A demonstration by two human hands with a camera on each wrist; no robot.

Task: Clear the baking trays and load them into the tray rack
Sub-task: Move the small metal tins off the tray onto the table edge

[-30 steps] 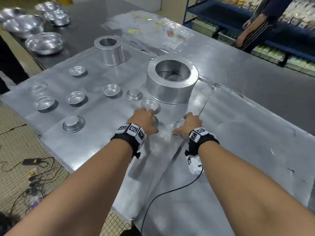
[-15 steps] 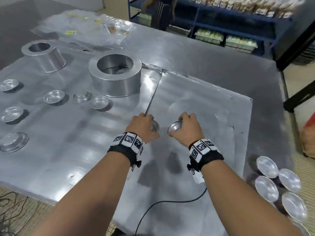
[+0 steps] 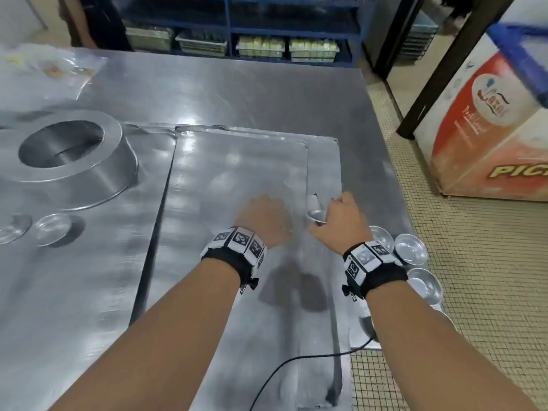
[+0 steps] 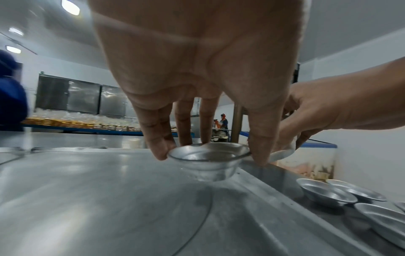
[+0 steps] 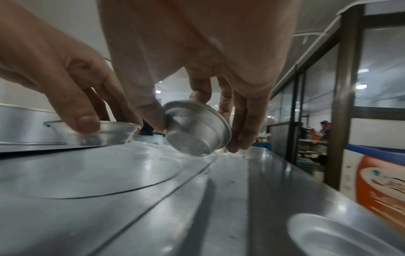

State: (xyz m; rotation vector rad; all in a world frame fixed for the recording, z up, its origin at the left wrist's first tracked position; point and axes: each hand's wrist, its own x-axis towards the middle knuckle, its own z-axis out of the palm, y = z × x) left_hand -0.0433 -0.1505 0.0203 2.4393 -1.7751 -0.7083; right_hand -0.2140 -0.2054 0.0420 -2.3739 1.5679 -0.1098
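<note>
On the left tray (image 3: 74, 292) sit a ring mould (image 3: 68, 161) and loose cups. The left hand (image 3: 264, 216) pinches a cup (image 4: 208, 160) by its rim over the right tray (image 3: 237, 161); the right hand (image 3: 341, 221) grips a tilted cup (image 5: 197, 128). Both cups look thin, light and slick, so rims suit best.

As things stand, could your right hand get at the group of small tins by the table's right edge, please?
Probably not yet: the right hand hovers close to those tins with nothing between, but it already holds a small tin.
</note>
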